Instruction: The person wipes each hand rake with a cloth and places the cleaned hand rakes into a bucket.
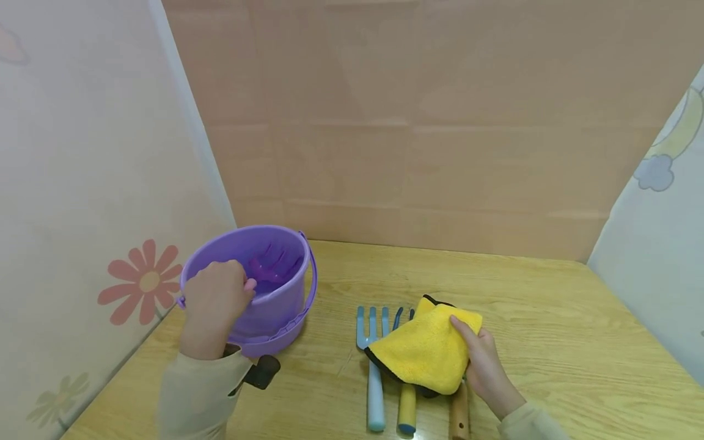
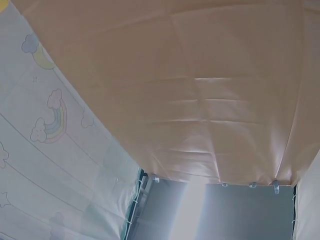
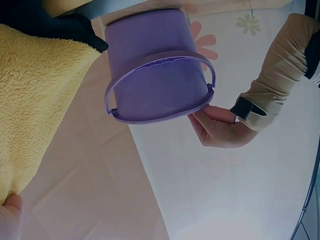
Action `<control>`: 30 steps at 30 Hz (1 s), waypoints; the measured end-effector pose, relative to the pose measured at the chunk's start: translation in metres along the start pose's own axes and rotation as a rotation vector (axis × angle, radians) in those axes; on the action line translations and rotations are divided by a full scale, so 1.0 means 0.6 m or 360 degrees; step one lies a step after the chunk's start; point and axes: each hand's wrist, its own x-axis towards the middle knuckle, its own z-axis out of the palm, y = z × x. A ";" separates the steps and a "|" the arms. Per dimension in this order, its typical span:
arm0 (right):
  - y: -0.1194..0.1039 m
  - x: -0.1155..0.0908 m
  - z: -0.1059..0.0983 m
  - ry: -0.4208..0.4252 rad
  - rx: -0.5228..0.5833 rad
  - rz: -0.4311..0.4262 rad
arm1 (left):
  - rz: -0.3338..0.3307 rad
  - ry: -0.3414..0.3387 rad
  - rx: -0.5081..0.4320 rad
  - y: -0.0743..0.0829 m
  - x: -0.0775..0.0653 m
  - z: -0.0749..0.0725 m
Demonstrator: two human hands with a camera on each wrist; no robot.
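Note:
At the left stands a purple bucket [image 1: 269, 318], its handle [image 1: 312, 284] hanging down at the right side. My left hand [image 1: 217, 293] grips its near rim with bent fingers; the right wrist view also shows that hand [image 3: 220, 127] at the rim. A purple toy rake head [image 1: 269, 266] lies inside the bucket. My right hand [image 1: 484, 366] pinches the corner of a yellow cloth [image 1: 429, 348] with black edging, thumb on top. Beneath the cloth lie a light blue hand fork [image 1: 375, 391] and a yellow-handled tool [image 1: 407, 409], its head mostly covered.
A wooden handle [image 1: 459, 412] sticks out below the cloth, its other end hidden. The wooden table [image 1: 572, 342] is bounded by a brown back wall [image 1: 412, 153] and printed side walls [image 1: 82, 153]. The left wrist view shows only walls and a ceiling light [image 2: 189, 210].

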 end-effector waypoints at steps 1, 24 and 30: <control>0.000 0.000 0.000 -0.0002 -0.0004 0.0000 | -0.0005 -0.0011 0.0002 0.000 0.002 0.000; 0.001 0.001 0.000 0.0047 -0.0014 0.0033 | 0.0090 -0.0344 0.0210 0.003 0.072 0.032; 0.001 0.003 0.001 0.0070 -0.0031 0.0072 | 0.0092 -0.0373 0.0201 0.002 0.081 0.042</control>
